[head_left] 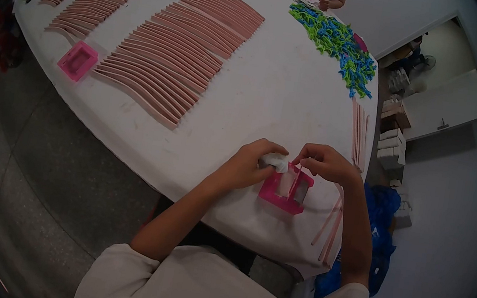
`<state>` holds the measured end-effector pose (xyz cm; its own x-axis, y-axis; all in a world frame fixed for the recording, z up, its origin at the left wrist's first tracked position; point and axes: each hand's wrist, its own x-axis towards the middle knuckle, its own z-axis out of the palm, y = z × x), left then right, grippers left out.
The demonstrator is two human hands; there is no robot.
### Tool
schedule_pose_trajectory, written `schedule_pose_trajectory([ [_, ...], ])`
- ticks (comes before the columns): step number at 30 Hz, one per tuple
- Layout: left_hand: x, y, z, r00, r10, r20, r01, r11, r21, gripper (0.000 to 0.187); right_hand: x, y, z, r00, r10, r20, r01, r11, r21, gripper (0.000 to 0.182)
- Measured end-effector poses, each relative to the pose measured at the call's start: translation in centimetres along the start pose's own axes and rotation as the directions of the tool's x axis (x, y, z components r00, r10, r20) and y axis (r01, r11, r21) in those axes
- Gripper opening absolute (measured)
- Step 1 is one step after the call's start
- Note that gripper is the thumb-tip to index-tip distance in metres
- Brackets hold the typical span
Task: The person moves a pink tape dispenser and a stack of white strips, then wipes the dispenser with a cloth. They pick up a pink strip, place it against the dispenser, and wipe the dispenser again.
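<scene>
My left hand (pixel 250 164) is closed on a small white wad of cloth or tissue (pixel 275 161), pressing it at the top edge of a pink rectangular frame (pixel 285 190) that lies on the white table (pixel 270 93). My right hand (pixel 326 162) pinches the end of a thin pinkish strip just above the same frame's upper right corner. Both hands meet over the frame, near the table's front edge.
Long rows of pinkish-brown strips (pixel 165 61) cover the table's left and middle. A second pink frame (pixel 78 60) lies at the left edge. A pile of green and blue plastic clips (pixel 339 45) sits at the right. More strips (pixel 360 132) lie beside my right arm. Another person's hand (pixel 325 3) works at the far end.
</scene>
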<state>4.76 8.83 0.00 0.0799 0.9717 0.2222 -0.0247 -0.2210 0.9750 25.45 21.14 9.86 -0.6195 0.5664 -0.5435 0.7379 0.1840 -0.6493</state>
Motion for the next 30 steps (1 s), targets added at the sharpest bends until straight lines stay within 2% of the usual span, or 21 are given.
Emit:
schedule_pose_trajectory([
  [1,0.2,0.3,-0.1,0.998,0.024,0.056,-0.028,0.997,0.079,0.034,0.0,0.2,0.0,1.0,-0.01,-0.003,0.01,1.0,-0.007,0.025],
  [5,1.1,0.7,0.2,0.995,0.041,0.093,-0.052,0.991,0.125,0.027,-0.6,-0.4,0.0,1.0,0.004,-0.029,-0.005,1.0,-0.024,0.026],
  [7,1.7,-0.1,0.3,0.993,0.077,0.093,-0.096,0.97,0.223,0.021,-0.8,-0.7,-0.1,0.999,0.015,-0.04,-0.017,0.999,-0.052,0.026],
  [10,1.9,0.1,0.2,0.993,0.006,0.12,-0.035,0.969,0.246,0.021,-0.9,-0.5,-0.1,0.999,0.01,-0.054,-0.014,0.997,-0.073,0.026],
  [14,2.2,0.1,0.2,0.991,0.002,0.133,-0.037,0.964,0.264,0.021,-1.0,-0.4,0.0,0.998,-0.009,-0.061,0.005,0.998,-0.067,0.026],
  [19,2.6,0.2,0.5,0.989,-0.055,0.134,0.001,0.928,0.372,0.025,-0.9,-0.4,0.0,0.999,-0.018,-0.048,0.014,0.997,-0.082,0.023],
  [22,2.5,0.4,0.8,0.995,-0.015,0.1,-0.02,0.94,0.342,0.028,-0.9,-0.6,0.0,0.998,-0.021,-0.058,0.017,0.997,-0.08,0.024],
  [30,2.9,-0.7,0.9,0.987,-0.06,0.152,-0.003,0.924,0.382,0.041,-1.0,-0.5,0.1,0.997,-0.024,-0.077,0.019,0.998,-0.066,0.023],
])
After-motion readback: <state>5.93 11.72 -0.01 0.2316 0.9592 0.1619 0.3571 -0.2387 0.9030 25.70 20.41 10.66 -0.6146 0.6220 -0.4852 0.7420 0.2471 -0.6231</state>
